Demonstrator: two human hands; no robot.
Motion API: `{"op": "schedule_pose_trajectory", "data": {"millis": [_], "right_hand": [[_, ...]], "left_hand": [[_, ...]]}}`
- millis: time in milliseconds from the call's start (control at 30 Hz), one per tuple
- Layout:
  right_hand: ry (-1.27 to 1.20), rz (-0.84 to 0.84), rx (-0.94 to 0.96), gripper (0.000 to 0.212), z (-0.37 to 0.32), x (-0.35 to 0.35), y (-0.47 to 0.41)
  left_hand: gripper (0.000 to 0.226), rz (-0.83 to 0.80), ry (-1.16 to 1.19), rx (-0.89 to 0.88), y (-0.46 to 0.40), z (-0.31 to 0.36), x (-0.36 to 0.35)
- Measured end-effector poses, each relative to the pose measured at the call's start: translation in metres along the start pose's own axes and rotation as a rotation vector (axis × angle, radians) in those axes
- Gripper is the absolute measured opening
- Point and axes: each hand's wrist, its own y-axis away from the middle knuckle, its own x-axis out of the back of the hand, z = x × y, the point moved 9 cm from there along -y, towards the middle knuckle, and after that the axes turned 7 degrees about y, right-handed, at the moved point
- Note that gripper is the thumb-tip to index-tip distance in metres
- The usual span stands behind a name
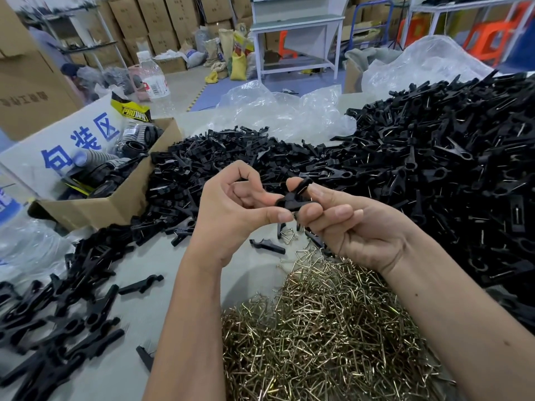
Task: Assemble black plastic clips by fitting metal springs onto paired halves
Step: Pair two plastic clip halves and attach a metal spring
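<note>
Black clip halves [292, 198] pinched between left hand [231, 209] and right hand [356, 227], fingers curled, above springs [318, 328]

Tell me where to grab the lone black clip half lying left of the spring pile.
Pinch the clip half across its long straight shank, coming from above. It lies flat and alone on the table; the hooked right end gives a poorer hold.
</note>
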Motion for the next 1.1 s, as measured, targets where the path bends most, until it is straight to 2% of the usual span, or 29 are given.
{"op": "schedule_pose_trajectory", "data": {"millis": [267, 667, 900, 1100], "right_hand": [[0.035, 0.036, 0.039, 0.028, -0.005, 0.008, 0.000], [0.038, 0.094, 0.059, 0.027, -0.007, 0.012, -0.002], [0.039, 0.099, 0.055, 0.027, -0.005, 0.017, -0.003], [0.021, 0.065, 0.033, 0.025, -0.003, 0.014, -0.004]], "left_hand": [[0.052, 0.034, -0.043, -0.006, -0.001, 0.002, -0.001], [0.056, 0.023, -0.173, -0.040, -0.002, 0.008, 0.000], [0.058, -0.013, -0.199, 0.015, -0.002, 0.004, 0.004], [0.047, 0.016, -0.250, 0.011, -0.002, 0.004, 0.004]]}}
